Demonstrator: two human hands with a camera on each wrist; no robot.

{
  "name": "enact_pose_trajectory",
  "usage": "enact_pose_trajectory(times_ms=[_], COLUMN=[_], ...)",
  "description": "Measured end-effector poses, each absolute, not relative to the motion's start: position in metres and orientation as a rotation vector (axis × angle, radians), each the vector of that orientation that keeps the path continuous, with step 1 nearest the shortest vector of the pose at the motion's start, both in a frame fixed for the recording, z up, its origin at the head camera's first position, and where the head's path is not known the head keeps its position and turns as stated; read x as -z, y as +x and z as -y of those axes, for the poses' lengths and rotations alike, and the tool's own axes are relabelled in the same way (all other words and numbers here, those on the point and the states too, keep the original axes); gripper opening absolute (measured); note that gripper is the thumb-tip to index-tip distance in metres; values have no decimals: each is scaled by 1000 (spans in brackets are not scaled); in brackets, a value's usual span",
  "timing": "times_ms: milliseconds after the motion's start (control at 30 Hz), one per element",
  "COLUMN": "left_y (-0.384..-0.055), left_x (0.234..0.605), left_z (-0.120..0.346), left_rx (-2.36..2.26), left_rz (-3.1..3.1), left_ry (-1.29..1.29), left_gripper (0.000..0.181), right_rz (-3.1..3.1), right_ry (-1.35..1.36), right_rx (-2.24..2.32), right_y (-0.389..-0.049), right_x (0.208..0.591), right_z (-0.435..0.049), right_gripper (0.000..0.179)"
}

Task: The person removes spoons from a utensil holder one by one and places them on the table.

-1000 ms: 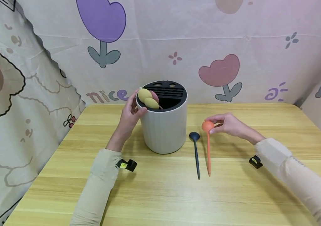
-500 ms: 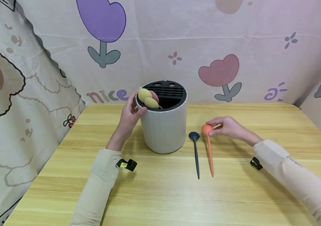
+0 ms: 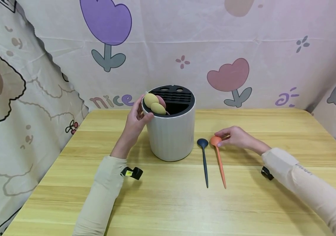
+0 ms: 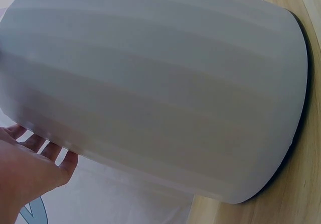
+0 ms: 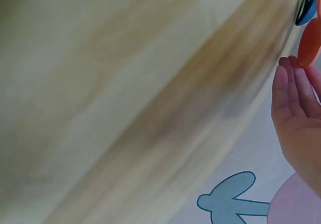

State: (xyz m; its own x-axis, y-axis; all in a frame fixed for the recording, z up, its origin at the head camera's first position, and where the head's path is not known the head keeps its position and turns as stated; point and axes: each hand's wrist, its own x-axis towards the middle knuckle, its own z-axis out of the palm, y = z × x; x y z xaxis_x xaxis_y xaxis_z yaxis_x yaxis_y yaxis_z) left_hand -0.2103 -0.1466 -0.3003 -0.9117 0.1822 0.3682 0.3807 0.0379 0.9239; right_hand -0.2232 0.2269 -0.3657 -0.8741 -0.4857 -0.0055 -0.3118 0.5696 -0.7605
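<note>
In the head view my left hand (image 3: pixel 135 121) grips the upper left side of a white ribbed utensil holder (image 3: pixel 171 137), thumb at the front by the rim. The left wrist view shows its fingers (image 4: pixel 67 163) along the holder's wall. My right hand (image 3: pixel 237 137) pinches the round head of an orange long-handled spoon (image 3: pixel 220 165), whose handle points toward me. Left of it, a dark blue spoon (image 3: pixel 204 160) lies on the table. The right wrist view catches only part of the orange head (image 5: pixel 310 43) at the fingertips.
Two yellow oval utensil heads (image 3: pixel 154 104) and a pink one (image 3: pixel 161 101) poke out of the holder's black slotted top (image 3: pixel 175 93). The wooden table (image 3: pixel 168 200) meets a printed cloth (image 3: pixel 162 52) behind the holder.
My right hand has brought the orange spoon's head slightly nearer to me, and its handle end has swung right. My left hand stays on the holder.
</note>
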Motion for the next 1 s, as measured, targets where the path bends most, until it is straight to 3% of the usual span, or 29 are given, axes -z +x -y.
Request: enact_pose_trajectory(times_ms=[567, 1000], left_y=[-211, -212], left_x=[301, 303], left_z=[148, 147], left_rx=[1999, 2002], left_rz=[2138, 2131], left_ry=[-597, -607], left_gripper=[120, 119], right_rz=[-2527, -2475], right_ry=[-376, -357], right_rx=[1301, 1390], right_y=[-222, -218], right_x=[373, 376], right_z=[-222, -220], right_gripper=[50, 51])
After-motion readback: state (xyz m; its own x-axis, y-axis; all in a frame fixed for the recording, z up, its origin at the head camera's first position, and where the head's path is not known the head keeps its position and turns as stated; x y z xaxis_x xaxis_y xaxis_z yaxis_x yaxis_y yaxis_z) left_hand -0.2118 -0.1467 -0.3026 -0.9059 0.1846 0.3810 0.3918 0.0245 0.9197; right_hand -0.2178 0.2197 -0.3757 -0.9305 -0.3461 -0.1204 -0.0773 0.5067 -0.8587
